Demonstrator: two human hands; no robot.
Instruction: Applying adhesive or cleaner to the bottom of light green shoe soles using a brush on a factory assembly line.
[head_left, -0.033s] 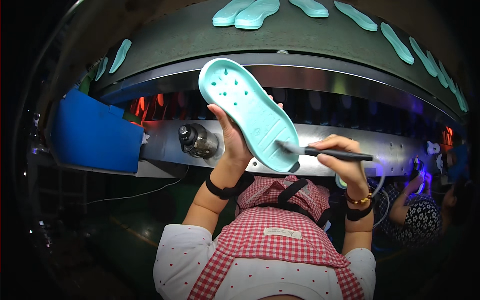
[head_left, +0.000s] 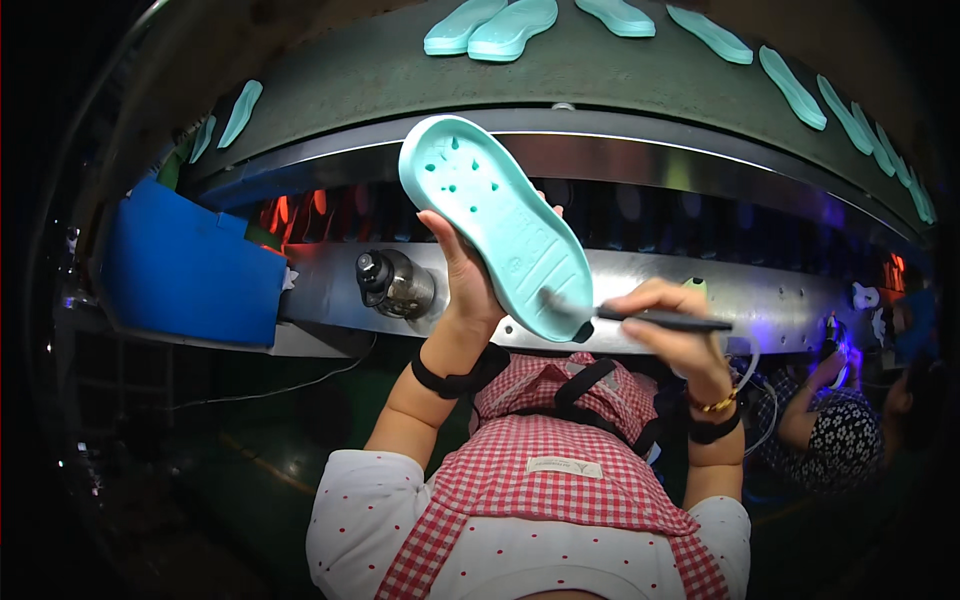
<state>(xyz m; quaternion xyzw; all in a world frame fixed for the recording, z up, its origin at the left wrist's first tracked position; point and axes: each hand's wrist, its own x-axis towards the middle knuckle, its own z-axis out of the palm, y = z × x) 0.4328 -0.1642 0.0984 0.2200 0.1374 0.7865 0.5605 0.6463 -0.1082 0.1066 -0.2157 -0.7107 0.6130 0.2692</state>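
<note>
A mint-green shoe sole (head_left: pixel 510 225) is tilted up in front of me, its inner face with several small holes toward me. My left hand (head_left: pixel 466 280) is closed around its edge, thumb on the near side and fingertips showing past the far edge. In my right hand (head_left: pixel 680 335) is a brush with a black handle (head_left: pixel 712 325). Its pale bristles, smeared by motion, are over the ridged lower end of the sole; whether they touch cannot be told. A whitish tube (head_left: pixel 752 362) curves down beside my right wrist.
Beyond the metal ledge, a dark green conveyor belt (head_left: pixel 350 115) carries several more mint soles (head_left: pixel 513 30). A dark bottle (head_left: pixel 397 285) stands on the ledge, left of my left hand. A blue box (head_left: pixel 195 265) is at the left. Another person (head_left: pixel 850 435) sits at the right.
My right hand and the brush have shifted left and slightly down, bristles moving across the sole. The sole has barely moved. A small greenish thing now shows behind my right hand.
</note>
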